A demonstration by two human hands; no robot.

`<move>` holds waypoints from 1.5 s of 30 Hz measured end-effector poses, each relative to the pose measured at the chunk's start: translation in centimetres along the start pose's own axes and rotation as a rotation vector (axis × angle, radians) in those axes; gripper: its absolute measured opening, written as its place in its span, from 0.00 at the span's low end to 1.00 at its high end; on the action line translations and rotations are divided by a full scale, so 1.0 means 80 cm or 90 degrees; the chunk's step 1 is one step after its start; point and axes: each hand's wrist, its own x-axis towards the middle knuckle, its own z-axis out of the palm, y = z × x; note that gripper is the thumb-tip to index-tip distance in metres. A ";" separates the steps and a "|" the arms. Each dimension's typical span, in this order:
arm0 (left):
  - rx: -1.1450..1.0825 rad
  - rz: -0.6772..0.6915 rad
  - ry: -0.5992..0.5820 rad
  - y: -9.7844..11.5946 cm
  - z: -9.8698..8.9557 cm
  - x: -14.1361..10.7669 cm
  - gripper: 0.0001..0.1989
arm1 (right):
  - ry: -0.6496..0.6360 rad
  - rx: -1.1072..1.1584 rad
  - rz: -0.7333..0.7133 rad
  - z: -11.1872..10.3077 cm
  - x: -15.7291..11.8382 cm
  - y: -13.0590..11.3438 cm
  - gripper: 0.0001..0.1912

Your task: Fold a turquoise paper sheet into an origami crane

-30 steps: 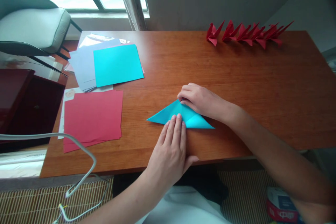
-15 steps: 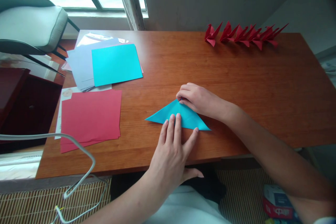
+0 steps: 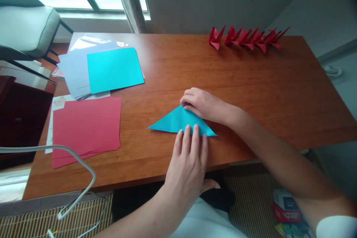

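Observation:
A blue sheet of paper (image 3: 174, 119), folded into a triangle, lies flat on the wooden table with its long edge towards me. My left hand (image 3: 186, 160) is stretched out, its fingertips resting on the long edge right of the middle. At the top corner, my right hand (image 3: 199, 104) has its fingers curled together and pinches the paper there; the fingers cover that corner.
Red paper sheets (image 3: 87, 128) are stacked at the left. Behind them lie a blue sheet (image 3: 115, 70) and pale sheets (image 3: 74, 70). Several red origami cranes (image 3: 245, 39) stand along the far edge. A white cable (image 3: 80, 160) hangs across the near left table corner.
My left hand has slid to the right along the long edge of the folded paper, and its fingers have come closer together. My right hand stays at the top corner. The view has shifted slightly.

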 end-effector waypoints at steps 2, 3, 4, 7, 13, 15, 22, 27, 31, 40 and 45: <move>0.008 0.014 0.009 0.007 0.005 0.001 0.61 | 0.002 0.005 -0.004 0.000 0.000 0.001 0.08; 0.013 0.018 0.014 0.010 0.008 0.001 0.61 | 0.001 0.007 -0.004 0.000 0.001 0.001 0.08; 0.019 0.019 0.018 0.012 0.010 0.002 0.60 | -0.001 0.010 -0.005 -0.001 0.001 0.001 0.08; 0.025 0.017 0.022 0.017 0.013 0.003 0.60 | -0.004 0.018 -0.002 -0.003 0.002 0.000 0.07; 0.013 0.021 0.005 0.020 0.009 0.007 0.61 | -0.003 0.025 0.002 -0.005 0.002 -0.002 0.07; 0.009 0.014 -0.003 0.022 0.008 0.009 0.60 | -0.002 0.023 0.002 -0.005 0.002 -0.001 0.07; 0.013 -0.004 -0.023 0.027 0.005 0.012 0.60 | -0.010 0.021 -0.003 -0.004 0.003 0.001 0.07; -0.026 0.019 0.062 0.007 0.006 0.002 0.50 | -0.004 0.019 -0.007 -0.003 0.003 0.002 0.06; -0.012 0.002 0.102 -0.015 0.007 -0.005 0.43 | 0.001 0.019 -0.015 -0.002 0.002 0.002 0.06; 0.011 -0.050 0.119 -0.041 0.002 -0.028 0.41 | 0.011 0.012 -0.017 0.004 -0.002 0.002 0.05; 0.013 -0.067 0.128 -0.045 0.001 -0.035 0.42 | 0.010 -0.003 -0.025 0.003 -0.002 0.002 0.07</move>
